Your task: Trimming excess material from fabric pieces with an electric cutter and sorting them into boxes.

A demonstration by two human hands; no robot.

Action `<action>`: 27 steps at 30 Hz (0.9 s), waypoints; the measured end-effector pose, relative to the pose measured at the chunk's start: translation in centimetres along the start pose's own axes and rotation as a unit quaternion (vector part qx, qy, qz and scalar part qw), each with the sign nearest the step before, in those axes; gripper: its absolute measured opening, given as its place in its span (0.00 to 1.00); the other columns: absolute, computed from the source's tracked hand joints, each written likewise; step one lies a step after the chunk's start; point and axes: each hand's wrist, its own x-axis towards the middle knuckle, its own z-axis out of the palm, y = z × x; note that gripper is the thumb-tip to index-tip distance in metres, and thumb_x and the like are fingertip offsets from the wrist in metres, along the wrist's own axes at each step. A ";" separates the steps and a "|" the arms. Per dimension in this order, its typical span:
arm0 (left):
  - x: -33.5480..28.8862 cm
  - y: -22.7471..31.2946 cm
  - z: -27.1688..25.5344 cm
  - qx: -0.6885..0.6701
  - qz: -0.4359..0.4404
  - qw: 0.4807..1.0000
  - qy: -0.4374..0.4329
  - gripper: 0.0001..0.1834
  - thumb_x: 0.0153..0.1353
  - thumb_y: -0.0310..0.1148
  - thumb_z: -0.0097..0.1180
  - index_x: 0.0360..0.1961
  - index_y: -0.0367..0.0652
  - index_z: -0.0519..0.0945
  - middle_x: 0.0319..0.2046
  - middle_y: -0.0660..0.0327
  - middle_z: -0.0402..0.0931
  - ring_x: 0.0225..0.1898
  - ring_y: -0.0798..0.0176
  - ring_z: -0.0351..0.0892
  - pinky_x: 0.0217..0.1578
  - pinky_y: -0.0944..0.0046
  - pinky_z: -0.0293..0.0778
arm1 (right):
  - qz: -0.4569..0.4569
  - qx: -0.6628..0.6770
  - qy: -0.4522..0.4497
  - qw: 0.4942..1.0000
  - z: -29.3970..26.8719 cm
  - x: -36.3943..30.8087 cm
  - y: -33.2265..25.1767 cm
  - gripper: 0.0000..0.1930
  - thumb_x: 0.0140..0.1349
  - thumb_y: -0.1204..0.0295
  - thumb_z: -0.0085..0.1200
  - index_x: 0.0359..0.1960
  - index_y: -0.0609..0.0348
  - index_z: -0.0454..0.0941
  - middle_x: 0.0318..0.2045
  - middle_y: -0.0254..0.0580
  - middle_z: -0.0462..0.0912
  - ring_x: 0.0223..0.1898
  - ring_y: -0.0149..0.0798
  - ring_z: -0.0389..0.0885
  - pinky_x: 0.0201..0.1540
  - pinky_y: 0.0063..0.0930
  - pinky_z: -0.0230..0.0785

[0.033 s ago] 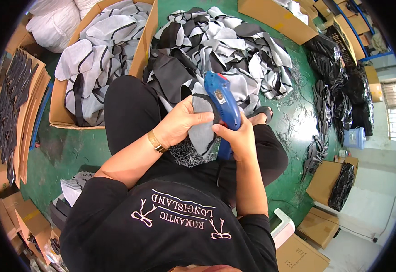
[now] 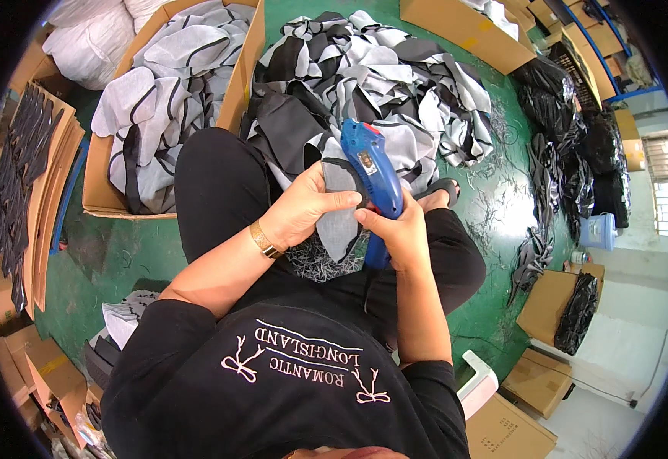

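My left hand (image 2: 307,205) pinches a small grey fabric piece (image 2: 340,222) with a dark edge strip, thumb on top. My right hand (image 2: 396,229) is wrapped round a blue handheld power tool (image 2: 378,172) with a red switch, like cordless electric scissors. Its head points away from me, beside the fabric's right edge. The right thumb reaches towards the piece; whether it touches cannot be told. The tool's cutting end is not clear to see. Below the hands, between my legs, lies a heap of thin grey and black trimmings (image 2: 320,258).
Past my knees spreads a big pile of grey and black fabric pieces (image 2: 372,69). To its left a cardboard box (image 2: 127,205) holds more of them. Black plastic bags (image 2: 548,99) and a pale blue bucket (image 2: 598,231) stand at the right. Trimmings litter the green floor (image 2: 494,206).
The blue electric scissors and my right hand have shifted very slightly left, closer to the fabric piece. My left hand stays almost in place.
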 end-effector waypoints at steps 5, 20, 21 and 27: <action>0.1 1.3 -0.3 0.024 0.033 0.999 0.003 0.20 0.56 0.22 0.60 0.49 0.40 0.69 0.42 0.63 0.77 0.42 0.70 0.77 0.45 0.66 0.75 | 0.065 0.170 -0.090 0.979 -1.1 0.0 -0.2 0.16 0.49 0.73 0.63 0.39 0.65 0.73 0.27 0.37 0.77 0.26 0.31 0.77 0.31 0.24 0.71; 1.2 4.1 -2.1 -0.006 -0.002 0.998 -0.068 0.21 0.56 0.24 0.60 0.51 0.41 0.69 0.40 0.66 0.76 0.41 0.74 0.77 0.44 0.71 0.73 | 0.179 0.154 -0.213 0.948 -4.7 -3.3 2.0 0.21 0.34 0.71 0.65 0.32 0.65 0.71 0.17 0.43 0.72 0.17 0.37 0.71 0.21 0.27 0.65; 1.1 4.1 -2.1 -0.006 -0.002 0.997 -0.071 0.24 0.56 0.23 0.60 0.53 0.40 0.68 0.42 0.65 0.76 0.41 0.73 0.78 0.44 0.69 0.74 | 0.178 0.154 -0.214 0.948 -4.7 -3.2 2.0 0.21 0.34 0.71 0.65 0.32 0.65 0.71 0.17 0.43 0.72 0.17 0.37 0.71 0.21 0.27 0.65; 0.7 4.6 -1.5 0.018 -0.002 0.997 -0.076 0.29 0.54 0.21 0.60 0.58 0.39 0.65 0.46 0.63 0.76 0.44 0.72 0.78 0.47 0.70 0.74 | 0.185 0.179 -0.221 0.941 -4.2 -3.4 2.1 0.21 0.34 0.72 0.65 0.32 0.65 0.71 0.18 0.43 0.72 0.17 0.37 0.71 0.20 0.26 0.65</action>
